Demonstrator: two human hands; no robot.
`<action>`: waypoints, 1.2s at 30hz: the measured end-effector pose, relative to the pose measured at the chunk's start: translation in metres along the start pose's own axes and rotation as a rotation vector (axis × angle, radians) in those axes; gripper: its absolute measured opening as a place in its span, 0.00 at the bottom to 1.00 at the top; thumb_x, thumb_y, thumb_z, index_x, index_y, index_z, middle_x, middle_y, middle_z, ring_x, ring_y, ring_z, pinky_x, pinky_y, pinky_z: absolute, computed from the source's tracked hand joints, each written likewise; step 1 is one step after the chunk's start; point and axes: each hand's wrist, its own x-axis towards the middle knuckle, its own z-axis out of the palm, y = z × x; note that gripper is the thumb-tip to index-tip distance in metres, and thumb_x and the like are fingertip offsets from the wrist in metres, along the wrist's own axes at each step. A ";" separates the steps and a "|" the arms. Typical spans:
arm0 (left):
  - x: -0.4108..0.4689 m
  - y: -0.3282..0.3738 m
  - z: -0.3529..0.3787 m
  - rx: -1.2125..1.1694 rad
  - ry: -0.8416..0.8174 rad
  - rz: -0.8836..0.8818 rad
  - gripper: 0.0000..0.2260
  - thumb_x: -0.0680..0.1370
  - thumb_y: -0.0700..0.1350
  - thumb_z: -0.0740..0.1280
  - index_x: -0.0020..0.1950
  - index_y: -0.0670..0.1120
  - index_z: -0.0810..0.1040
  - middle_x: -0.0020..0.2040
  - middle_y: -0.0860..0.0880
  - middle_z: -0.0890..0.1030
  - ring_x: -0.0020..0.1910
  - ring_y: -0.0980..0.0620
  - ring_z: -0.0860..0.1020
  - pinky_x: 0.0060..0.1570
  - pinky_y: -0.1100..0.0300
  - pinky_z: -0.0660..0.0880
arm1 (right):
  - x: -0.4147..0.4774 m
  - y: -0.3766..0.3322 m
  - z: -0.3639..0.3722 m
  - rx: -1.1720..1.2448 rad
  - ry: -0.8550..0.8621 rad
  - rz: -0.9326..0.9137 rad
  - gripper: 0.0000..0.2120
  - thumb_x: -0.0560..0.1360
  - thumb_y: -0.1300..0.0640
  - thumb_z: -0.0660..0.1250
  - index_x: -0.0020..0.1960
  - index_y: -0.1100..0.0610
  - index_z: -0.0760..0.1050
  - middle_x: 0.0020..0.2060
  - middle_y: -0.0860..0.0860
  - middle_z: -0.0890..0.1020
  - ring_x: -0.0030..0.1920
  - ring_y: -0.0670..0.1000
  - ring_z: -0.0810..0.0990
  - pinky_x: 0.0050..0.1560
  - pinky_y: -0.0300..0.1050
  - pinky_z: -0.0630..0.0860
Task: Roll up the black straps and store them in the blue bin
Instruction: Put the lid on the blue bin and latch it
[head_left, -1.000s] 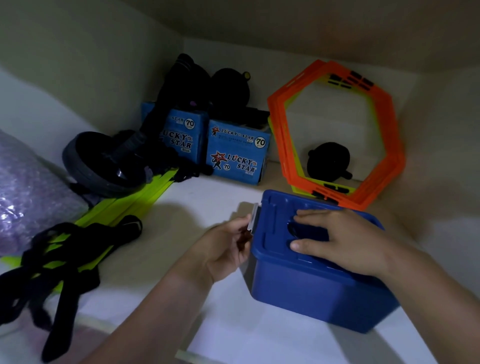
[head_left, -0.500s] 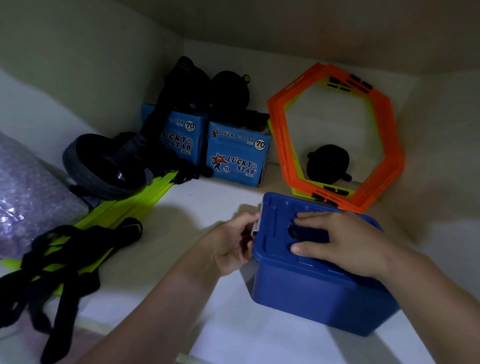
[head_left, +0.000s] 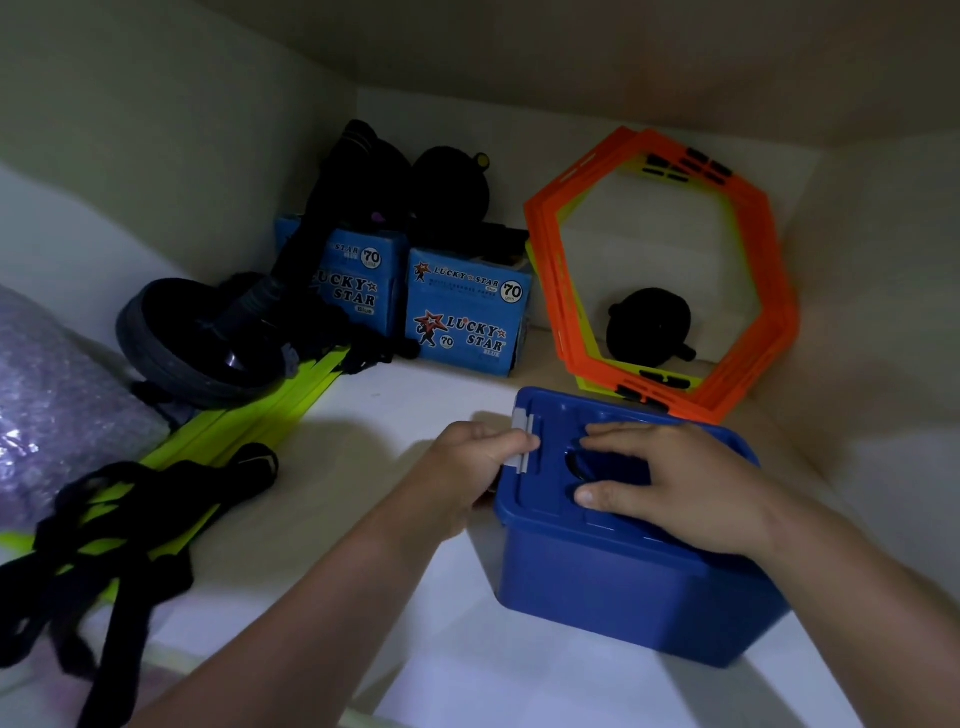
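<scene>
The blue bin (head_left: 613, 587) stands on the white shelf at lower right with its blue lid on. My right hand (head_left: 685, 483) lies flat on the lid, fingers spread over its recessed handle. My left hand (head_left: 467, 467) grips the grey latch (head_left: 523, 441) on the lid's left edge, thumb on top. The black straps (head_left: 98, 540) lie in a loose tangle at lower left, partly over a yellow-green ladder, well apart from both hands.
A yellow-green flat ladder (head_left: 260, 415) runs diagonally at left. Behind it sit a grey ab wheel (head_left: 192, 353), two blue Lucky Star boxes (head_left: 467, 317) and orange hexagon rings (head_left: 670, 270) against the back wall. Bubble wrap (head_left: 52, 405) fills the far left.
My left hand has closed tighter on the grey latch, its thumb now on top of it. The right hand stays pressed on the lid.
</scene>
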 end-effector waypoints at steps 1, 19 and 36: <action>0.000 0.001 -0.001 0.095 0.030 0.051 0.10 0.75 0.47 0.74 0.48 0.41 0.80 0.43 0.41 0.85 0.36 0.48 0.84 0.39 0.55 0.80 | -0.003 0.002 -0.002 0.002 0.023 -0.001 0.32 0.71 0.34 0.69 0.72 0.43 0.72 0.71 0.36 0.72 0.73 0.40 0.67 0.74 0.41 0.63; -0.010 0.057 0.134 1.414 -0.438 0.512 0.38 0.73 0.69 0.66 0.79 0.54 0.64 0.80 0.57 0.60 0.78 0.55 0.58 0.76 0.55 0.57 | -0.072 0.154 0.063 1.803 0.338 0.478 0.17 0.82 0.61 0.57 0.63 0.70 0.77 0.52 0.65 0.81 0.43 0.57 0.83 0.37 0.43 0.82; 0.006 0.056 0.147 1.433 -0.499 0.376 0.43 0.68 0.70 0.71 0.79 0.58 0.62 0.79 0.58 0.62 0.76 0.56 0.64 0.74 0.55 0.62 | -0.049 0.156 0.068 2.106 0.274 0.399 0.50 0.55 0.51 0.87 0.72 0.61 0.72 0.58 0.56 0.70 0.57 0.57 0.61 0.78 0.51 0.54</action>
